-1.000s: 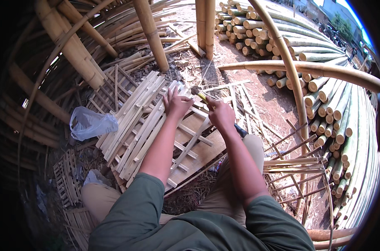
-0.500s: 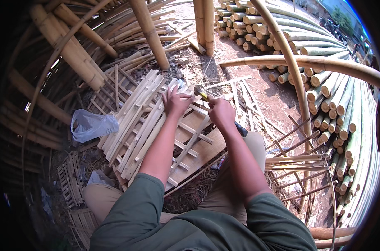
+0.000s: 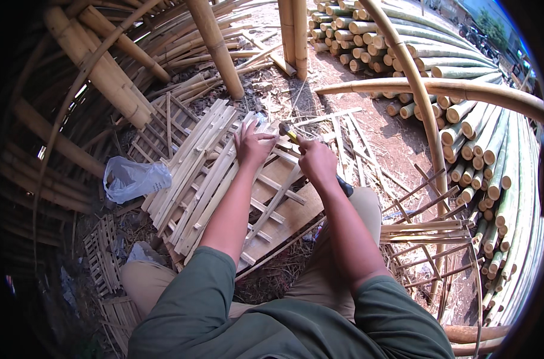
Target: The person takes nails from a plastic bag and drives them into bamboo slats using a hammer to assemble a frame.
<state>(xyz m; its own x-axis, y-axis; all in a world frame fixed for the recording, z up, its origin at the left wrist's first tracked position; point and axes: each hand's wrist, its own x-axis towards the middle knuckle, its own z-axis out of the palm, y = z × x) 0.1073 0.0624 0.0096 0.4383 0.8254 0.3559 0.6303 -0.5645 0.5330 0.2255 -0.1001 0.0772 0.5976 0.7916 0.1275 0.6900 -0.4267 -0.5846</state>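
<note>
My right hand (image 3: 318, 163) is wrapped around the handle of a hammer (image 3: 291, 134), whose dark butt end shows below the fist. The hammer's metal head rests low over the slats, close beside the fingertips of my left hand (image 3: 254, 148). That hand lies over the far end of a slatted bamboo panel (image 3: 206, 185). Its thumb and forefinger come together toward the hammer head, while the other fingers reach forward over the slats. Anything small between the pinching fingertips is too small to make out. Under the panel's crosspieces lies a flat wooden board (image 3: 296, 214).
A clear plastic bag (image 3: 137, 178) sits left of the panel. Thick bamboo posts (image 3: 215, 48) stand ahead, and a curved pole (image 3: 424, 113) arches on the right. Cut bamboo poles (image 3: 487, 161) are stacked at right. Loose strips (image 3: 358, 146) lie on the ground; lattice pieces (image 3: 427, 239) stand by my right knee.
</note>
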